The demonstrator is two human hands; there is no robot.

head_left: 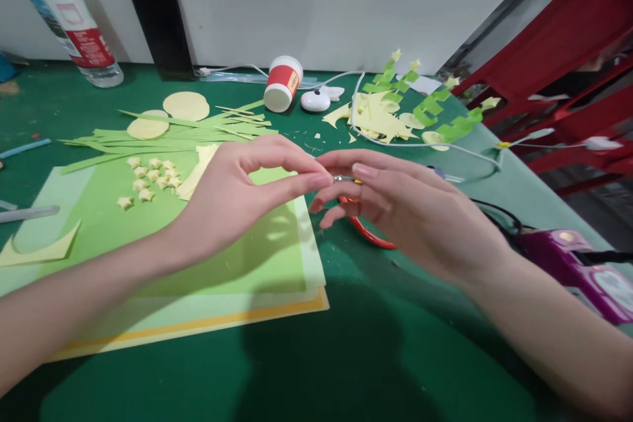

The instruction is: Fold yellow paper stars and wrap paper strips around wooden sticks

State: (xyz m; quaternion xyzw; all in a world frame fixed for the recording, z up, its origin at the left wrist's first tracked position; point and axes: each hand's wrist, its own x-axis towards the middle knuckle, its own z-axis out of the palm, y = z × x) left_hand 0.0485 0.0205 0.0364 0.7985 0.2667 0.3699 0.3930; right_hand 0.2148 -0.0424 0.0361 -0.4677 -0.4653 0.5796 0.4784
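My left hand (pixel 247 191) is closed in a pinch, thumb against forefinger; what lies between the fingertips is hidden. My right hand (pixel 420 211) meets it at the fingertips, closed on a slim tool (pixel 341 179) with a metal tip and a bit of yellow. Most of that tool is covered by the fingers, so its kind cannot be told. Below the right hand a red loop-shaped handle (pixel 368 232) rests on the table. Left of my left hand, small folded paper stars (pixel 155 177) sit on light green paper sheets (pixel 237 270).
Green paper strips (pixel 109 142) and pale yellow discs (pixel 186 106) lie behind the sheets. At the back stand a water bottle (pixel 84 33) and a phone (pixel 155 16); a paper cup (pixel 283 84) lies tipped. Yellow scraps (pixel 376 117), a white cable (pixel 420 144) and a purple device (pixel 558 257) are rightward.
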